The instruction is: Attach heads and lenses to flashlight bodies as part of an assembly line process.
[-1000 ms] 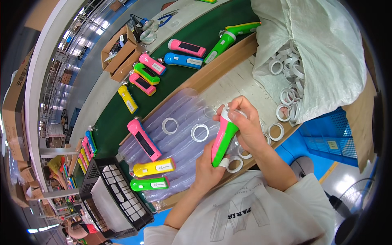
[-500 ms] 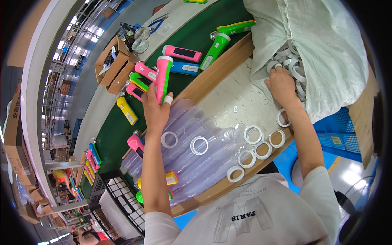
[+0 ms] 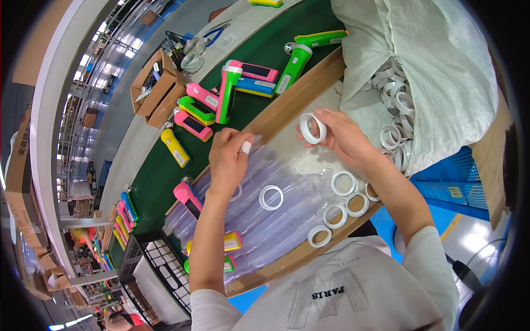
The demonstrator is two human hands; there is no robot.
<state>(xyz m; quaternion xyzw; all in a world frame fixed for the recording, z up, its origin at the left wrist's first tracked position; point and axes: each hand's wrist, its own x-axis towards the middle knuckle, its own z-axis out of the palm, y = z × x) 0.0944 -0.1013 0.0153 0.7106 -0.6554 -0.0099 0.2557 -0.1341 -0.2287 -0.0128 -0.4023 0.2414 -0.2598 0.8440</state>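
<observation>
My right hand [image 3: 345,135] grips a white plastic ring [image 3: 313,128] between thumb and fingers, raised above the tray. My left hand [image 3: 229,160], a white wrap round one finger, is pinched at the far end of the rows of clear plastic discs [image 3: 276,220]. A see-through edge shows at its fingertips. Just beyond it a green flashlight [image 3: 227,95] with a white rim lies against other pink, green and blue flashlights. Loose white rings [image 3: 270,197] rest on the clear rows and along the near edge. More rings [image 3: 396,94] fill the mouth of a white woven sack [image 3: 436,66].
The shallow cardboard tray [image 3: 309,83] borders a green belt [image 3: 143,190]. Past the belt stand a small cardboard box [image 3: 160,83] and blue-handled pliers [image 3: 215,36]. A black crate [image 3: 165,265] is at the lower left, a blue crate [image 3: 452,185] at the right.
My right hand has left the sack and moved left with a white ring. My left hand has let go of the pink-and-green flashlight, now lying green side up, and come back to the clear discs.
</observation>
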